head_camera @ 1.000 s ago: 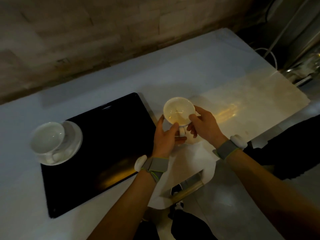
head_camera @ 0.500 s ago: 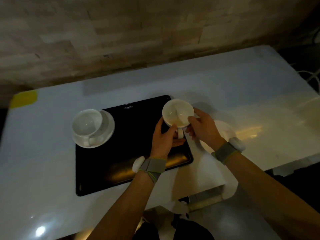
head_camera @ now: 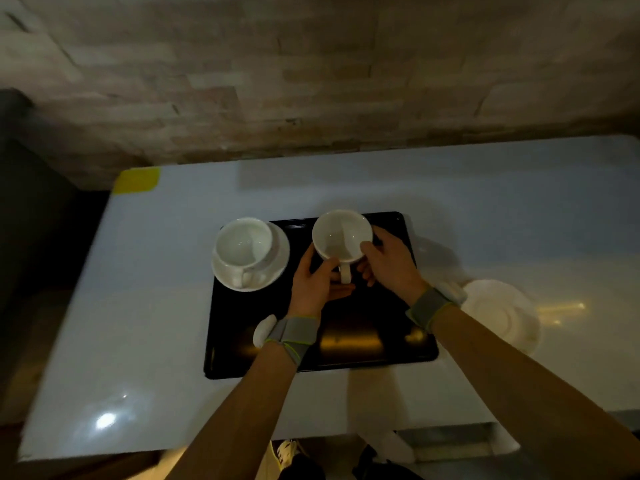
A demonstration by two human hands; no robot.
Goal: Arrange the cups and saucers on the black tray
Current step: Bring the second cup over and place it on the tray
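Note:
A black tray lies on the white table. An empty white cup hangs over the tray's far middle, handle toward me. My left hand grips its near left side and my right hand grips its right side. A second white cup stands on a white saucer at the tray's far left corner, overhanging the edge. A bare white saucer lies on the table to the right of the tray, partly behind my right wrist.
The white table ends at a stone wall behind. A yellow tape patch marks its far left corner. The table's near edge runs just below my forearms, with shoes and floor beneath.
Both hands carried the cup leftward, from beside the tray's right edge to above the tray's far middle. The bare saucer has come into view on the right.

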